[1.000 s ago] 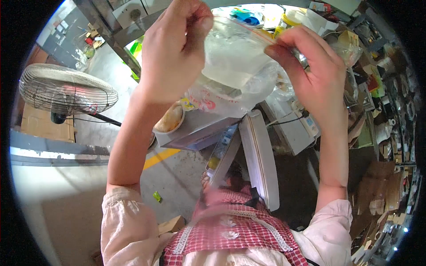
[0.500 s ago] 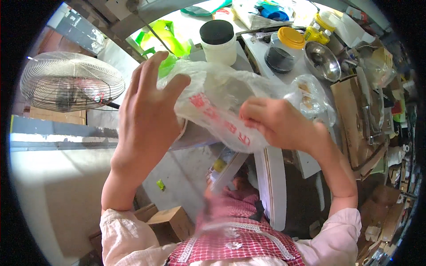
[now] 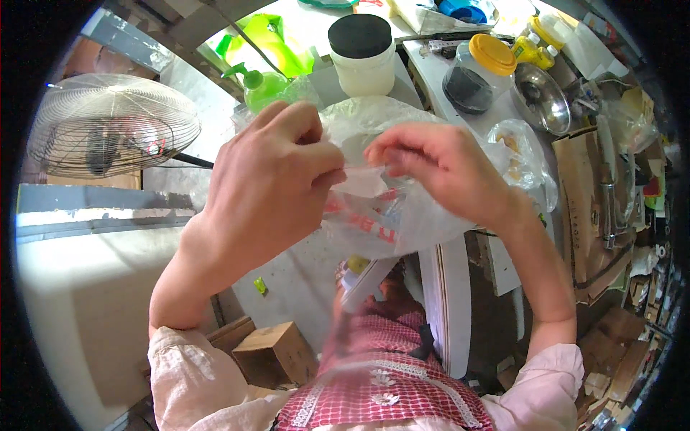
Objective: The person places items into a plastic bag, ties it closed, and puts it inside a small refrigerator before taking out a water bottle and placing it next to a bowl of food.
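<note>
In front of me a thin, clear plastic bag [image 3: 374,233] with red print hangs between my hands, bulging at its lower part. My left hand [image 3: 269,172] has thumb and fingers pinched together at the bag's left upper edge. Opposite it, my right hand [image 3: 449,169] curls its fingers and thumb on the bag's right upper edge. The fingertips of both hands are partly hidden by knuckles and film. Whether anything lies inside the bag is hard to make out through the creased plastic.
Behind the bag stand a black-lidded white jar [image 3: 363,61], a green pump bottle [image 3: 262,86] and a yellow-lidded clear jar [image 3: 478,72]. A metal bowl [image 3: 539,100] sits at the right, above flattened cardboard [image 3: 578,208]. At left is a fan [image 3: 111,126]; below, a cardboard box [image 3: 273,352].
My left hand, spread wide before, has closed at the bag's edge and come inward. The right hand has risen a little toward it. The bag now hangs fuller and rounder between them.
</note>
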Action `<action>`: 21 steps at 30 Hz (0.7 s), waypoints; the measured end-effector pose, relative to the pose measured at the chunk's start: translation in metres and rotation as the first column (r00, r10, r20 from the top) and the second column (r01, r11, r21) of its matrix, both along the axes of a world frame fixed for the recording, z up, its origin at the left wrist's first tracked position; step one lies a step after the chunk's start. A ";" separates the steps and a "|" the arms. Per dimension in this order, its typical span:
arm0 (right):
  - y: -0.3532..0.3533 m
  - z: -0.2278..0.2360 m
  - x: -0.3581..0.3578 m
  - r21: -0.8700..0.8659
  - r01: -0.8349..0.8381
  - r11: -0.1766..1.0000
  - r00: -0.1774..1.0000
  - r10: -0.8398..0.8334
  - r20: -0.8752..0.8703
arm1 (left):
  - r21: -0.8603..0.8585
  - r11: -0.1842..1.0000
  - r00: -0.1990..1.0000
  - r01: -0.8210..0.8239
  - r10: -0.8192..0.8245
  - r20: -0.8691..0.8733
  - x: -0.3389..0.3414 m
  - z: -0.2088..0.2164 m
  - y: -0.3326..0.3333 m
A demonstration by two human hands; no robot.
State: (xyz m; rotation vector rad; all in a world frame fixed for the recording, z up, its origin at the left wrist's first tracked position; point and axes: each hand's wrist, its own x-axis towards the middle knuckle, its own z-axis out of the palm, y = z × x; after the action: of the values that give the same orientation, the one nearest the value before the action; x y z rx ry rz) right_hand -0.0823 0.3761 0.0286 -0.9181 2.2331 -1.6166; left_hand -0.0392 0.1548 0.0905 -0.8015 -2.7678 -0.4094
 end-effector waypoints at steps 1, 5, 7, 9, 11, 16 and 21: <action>0.005 -0.012 -0.011 0.004 0.008 1.000 1.000 -0.008 0.002 | -0.030 0.999 1.000 0.020 -0.019 0.020 0.000 -0.001 0.000; 0.005 -0.036 -0.040 0.730 0.050 0.681 0.981 0.104 -0.164 | -0.160 0.986 0.995 0.044 -0.029 0.091 0.008 0.001 0.001; -0.001 -0.041 -0.046 0.866 0.058 0.496 0.984 0.117 -0.132 | -0.235 0.971 0.994 0.040 -0.015 0.104 0.012 0.001 0.003; -0.007 -0.052 -0.051 0.886 0.200 0.419 0.961 0.094 -0.262 | -0.246 0.968 0.996 0.047 -0.026 0.089 0.013 0.001 0.003; -0.013 -0.054 -0.056 0.895 0.220 0.389 0.957 0.092 -0.275 | -0.254 0.967 0.997 0.028 -0.009 0.078 0.011 0.000 0.003; -0.018 -0.068 -0.067 0.897 0.198 0.394 0.963 0.091 -0.252 | -0.249 0.969 0.998 -0.007 0.023 0.064 0.012 -0.002 0.004; -0.011 -0.046 -0.065 0.788 0.292 0.542 0.945 -0.039 -0.323 | -0.210 0.977 0.999 -0.033 0.035 0.002 0.009 -0.004 0.003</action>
State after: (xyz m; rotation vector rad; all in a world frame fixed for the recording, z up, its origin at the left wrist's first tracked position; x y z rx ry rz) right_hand -0.1474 0.3653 -0.0175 -0.6492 2.8691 -0.2678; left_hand -0.0298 0.1582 0.0862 -0.7978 -2.8588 -0.1135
